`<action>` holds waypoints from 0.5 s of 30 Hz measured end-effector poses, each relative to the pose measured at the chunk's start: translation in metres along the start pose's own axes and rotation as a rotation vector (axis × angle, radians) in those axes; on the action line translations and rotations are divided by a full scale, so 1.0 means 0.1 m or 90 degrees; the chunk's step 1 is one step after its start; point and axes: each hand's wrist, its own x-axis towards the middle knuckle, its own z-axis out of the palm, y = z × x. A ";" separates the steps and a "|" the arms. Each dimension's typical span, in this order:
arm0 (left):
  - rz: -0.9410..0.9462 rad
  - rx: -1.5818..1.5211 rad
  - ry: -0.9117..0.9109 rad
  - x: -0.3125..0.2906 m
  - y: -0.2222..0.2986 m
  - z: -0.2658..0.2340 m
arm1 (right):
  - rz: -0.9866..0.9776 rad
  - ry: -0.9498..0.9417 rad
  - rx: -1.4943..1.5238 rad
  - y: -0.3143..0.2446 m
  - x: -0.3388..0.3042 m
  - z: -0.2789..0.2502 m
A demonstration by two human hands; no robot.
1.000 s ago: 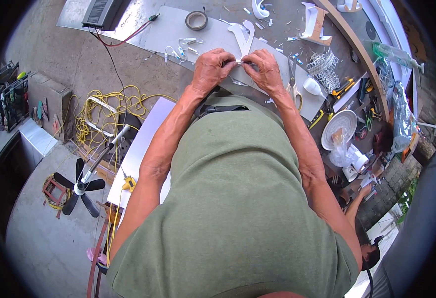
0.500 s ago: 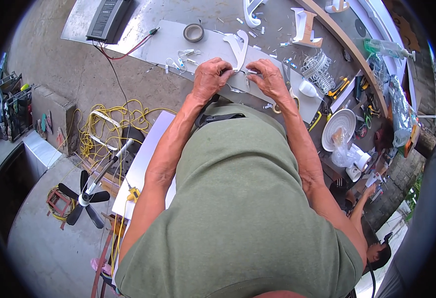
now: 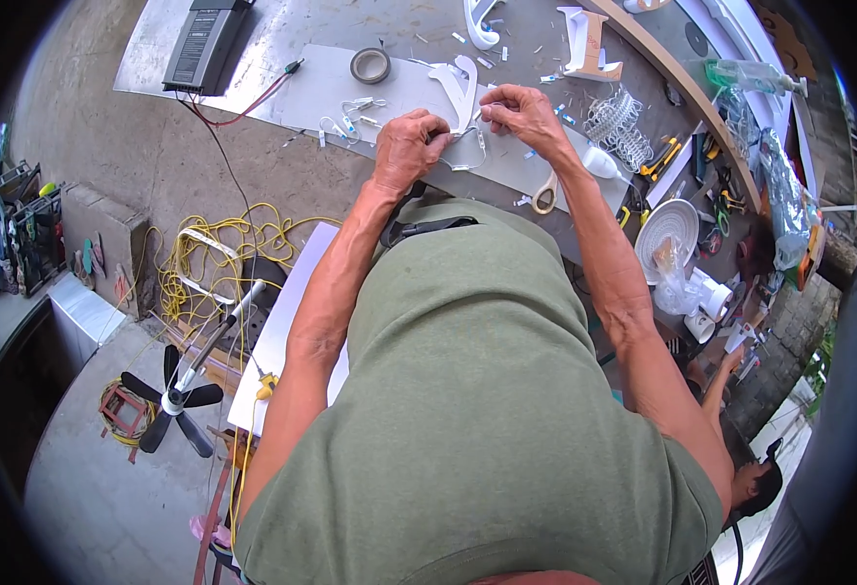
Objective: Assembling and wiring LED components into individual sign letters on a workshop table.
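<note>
A white Y-shaped plastic letter (image 3: 466, 90) lies on a grey sheet at the near edge of the table. My left hand (image 3: 409, 149) is closed in a pinch on the letter's lower end. Just right of the letter, my right hand (image 3: 524, 117) has its thumb and forefinger pressed together; what sits between them is too small to make out. A thin white wire with small light modules (image 3: 481, 146) loops from the left fingertips below the letter toward the right hand. More wired modules (image 3: 350, 125) lie to the left.
A tape roll (image 3: 370, 65), scissors (image 3: 544, 195), a white bottle (image 3: 599, 162) and a coiled string of white modules (image 3: 619, 125) surround my hands. A grey power unit (image 3: 206, 47) stands at far left. Yellow cable (image 3: 209, 258) tangles on the floor. Another person (image 3: 758, 480) is at lower right.
My right hand has lifted up and away from the letter's lower end, and the wire loop below now shows more fully. My left hand stays at the letter's lower end.
</note>
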 end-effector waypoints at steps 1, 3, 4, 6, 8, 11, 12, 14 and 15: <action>-0.001 0.000 0.001 0.00 -0.01 0.00 | 0.028 -0.028 -0.014 -0.06 0.02 0.00; 0.003 0.001 0.001 0.00 -0.01 0.00 | 0.038 -0.034 -0.013 -0.11 0.10 0.01; -0.002 0.003 0.000 0.00 -0.01 0.00 | 0.049 -0.043 -0.013 -0.12 0.12 0.01; -0.005 0.007 0.001 -0.01 -0.01 0.01 | -0.044 0.032 -0.092 -0.05 0.13 0.07; -0.009 -0.008 0.004 0.00 0.00 0.01 | -0.137 0.106 -0.172 0.04 0.14 0.08; -0.033 -0.006 -0.014 0.01 0.08 -0.03 | -0.327 0.188 -0.377 0.14 0.08 0.06; -0.035 -0.006 -0.013 0.01 0.07 -0.03 | -0.347 0.202 -0.340 0.12 0.04 0.09; -0.030 -0.007 -0.011 0.00 0.05 -0.02 | -0.365 0.215 -0.302 0.09 -0.08 0.12; -0.031 -0.007 -0.010 0.00 0.04 -0.02 | -0.312 0.266 -0.275 0.06 -0.17 0.12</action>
